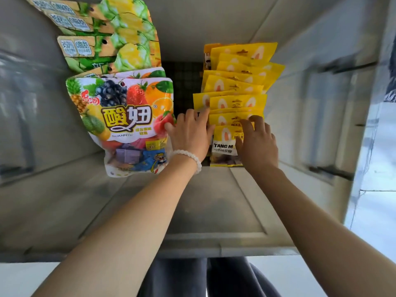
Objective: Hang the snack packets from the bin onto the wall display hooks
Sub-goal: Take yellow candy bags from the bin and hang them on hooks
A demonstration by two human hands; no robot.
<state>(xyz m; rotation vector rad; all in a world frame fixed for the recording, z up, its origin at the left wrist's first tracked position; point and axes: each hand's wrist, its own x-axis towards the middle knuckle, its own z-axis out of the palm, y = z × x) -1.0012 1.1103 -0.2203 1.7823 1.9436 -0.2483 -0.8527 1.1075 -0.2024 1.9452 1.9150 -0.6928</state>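
A row of several yellow snack packets hangs on a hook against the dark grid wall panel. The front yellow packet, labelled TANG M, hangs nearest me. My right hand grips its top right part, fingers curled over the header. My left hand lies with fingers stretched against the left edge of the yellow row, a white bead bracelet on the wrist. The hook itself is hidden by the packets. No bin is in view.
Left of my hands hangs a large fruit-print candy bag, with green and yellow pineapple packets above it. Grey blurred panels flank the display on both sides. My dark trousers show at the bottom.
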